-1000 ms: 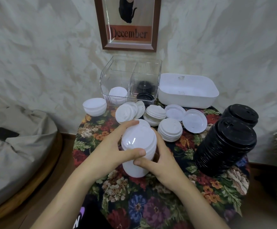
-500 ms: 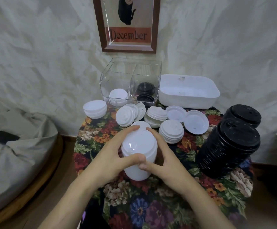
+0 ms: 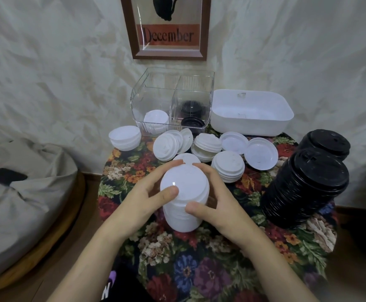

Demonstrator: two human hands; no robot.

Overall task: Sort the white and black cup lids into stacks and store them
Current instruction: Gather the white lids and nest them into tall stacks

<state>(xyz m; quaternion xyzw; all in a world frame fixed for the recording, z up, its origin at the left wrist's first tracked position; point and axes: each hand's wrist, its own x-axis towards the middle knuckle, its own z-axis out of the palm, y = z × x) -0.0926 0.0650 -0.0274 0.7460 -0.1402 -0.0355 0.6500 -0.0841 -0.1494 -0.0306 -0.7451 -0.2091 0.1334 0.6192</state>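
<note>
Both thumbs have parted: the left hand's (image 3: 142, 199) thumb now lies on the top lid of the tall white lid stack (image 3: 189, 184), the right hand's (image 3: 217, 205) lower on its side. Each hand curls round the stack, grasping it at the middle of the floral tablecloth (image 3: 199, 269), loose white lids (image 3: 227, 166) behind, black lid stacks (image 3: 304, 188) to the right.

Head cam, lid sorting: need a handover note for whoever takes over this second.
Left hand and right hand: both grip the tall white lid stack, upright, nearest the camera.
Loose white lids lie in small piles behind it. Two tall black lid stacks lean at the right.
Clear bin: stored white lids in the left compartment, stored black lids in the right. White tub beside it.
Done: black lids stacked. Left: gather white piles, store all stacks.
</note>
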